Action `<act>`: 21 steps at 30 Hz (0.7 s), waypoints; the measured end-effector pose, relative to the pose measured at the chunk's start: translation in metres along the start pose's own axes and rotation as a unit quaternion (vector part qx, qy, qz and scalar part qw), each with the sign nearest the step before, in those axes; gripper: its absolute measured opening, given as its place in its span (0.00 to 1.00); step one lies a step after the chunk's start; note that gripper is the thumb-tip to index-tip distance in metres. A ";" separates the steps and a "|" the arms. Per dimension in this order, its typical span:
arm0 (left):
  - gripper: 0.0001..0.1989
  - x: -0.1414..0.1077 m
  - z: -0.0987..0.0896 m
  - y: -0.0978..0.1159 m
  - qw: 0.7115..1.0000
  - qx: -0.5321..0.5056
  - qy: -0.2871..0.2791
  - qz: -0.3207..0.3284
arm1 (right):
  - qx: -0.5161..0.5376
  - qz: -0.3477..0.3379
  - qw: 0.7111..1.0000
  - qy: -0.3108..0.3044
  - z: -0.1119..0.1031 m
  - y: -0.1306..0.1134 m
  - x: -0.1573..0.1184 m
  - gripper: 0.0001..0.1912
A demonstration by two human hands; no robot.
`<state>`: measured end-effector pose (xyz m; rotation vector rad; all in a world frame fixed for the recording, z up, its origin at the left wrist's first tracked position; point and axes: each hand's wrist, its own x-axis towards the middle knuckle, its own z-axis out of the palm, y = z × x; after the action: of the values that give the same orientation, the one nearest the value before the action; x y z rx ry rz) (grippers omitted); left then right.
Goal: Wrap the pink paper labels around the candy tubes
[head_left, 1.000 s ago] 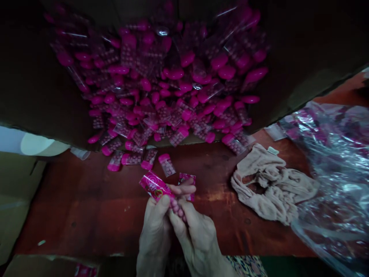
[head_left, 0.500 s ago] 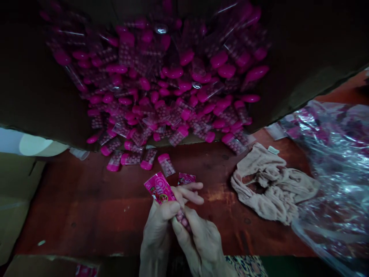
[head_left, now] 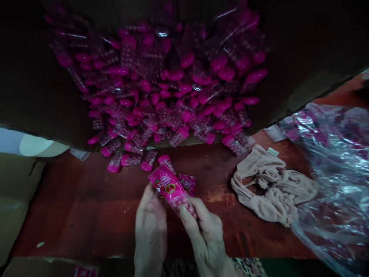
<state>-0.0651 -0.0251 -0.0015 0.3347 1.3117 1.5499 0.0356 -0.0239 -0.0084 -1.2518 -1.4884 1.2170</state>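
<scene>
My right hand (head_left: 203,227) grips the lower end of a small clear candy bottle (head_left: 186,206) filled with pink balls. A pink printed sleeve (head_left: 167,182) covers its upper end, which points up and to the left. To its left, my left hand (head_left: 150,221) is blurred; its fingers look stretched out beside the sleeve, and I see nothing in them. Whether its fingertips touch the sleeve I cannot tell. Just behind the held bottle lie another pink printed sleeve (head_left: 188,184) and a pink-capped candy bottle (head_left: 165,159), partly covered.
A large dark cardboard box (head_left: 291,65) lies open towards me, with a heap of pink-capped candy bottles (head_left: 178,134) spilling onto the red-brown table (head_left: 95,204). To the right are a crumpled beige cloth (head_left: 271,188) and a clear plastic bag (head_left: 337,173). A white round container (head_left: 40,146) stands left.
My left hand has come off the sleeve and moved slightly left and down. The sleeve now reaches further down over the bottle, which my right hand still holds.
</scene>
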 end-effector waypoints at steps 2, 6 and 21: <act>0.22 0.010 -0.007 0.006 0.994 0.025 0.029 0.098 | -0.017 -0.026 1.000 -0.004 -0.005 0.002 0.004 0.07; 0.09 0.027 -0.022 0.021 0.977 0.133 -0.039 0.165 | -0.033 -0.094 0.994 -0.044 -0.013 0.002 0.009 0.05; 0.07 0.028 -0.032 0.032 0.979 0.135 -0.103 0.111 | -0.201 -0.249 0.944 -0.086 -0.023 0.009 0.007 0.28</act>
<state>-0.1172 -0.0163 0.0034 0.8161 1.3562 1.4721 0.0583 -0.0130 -0.0128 -0.9378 -2.1011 0.7172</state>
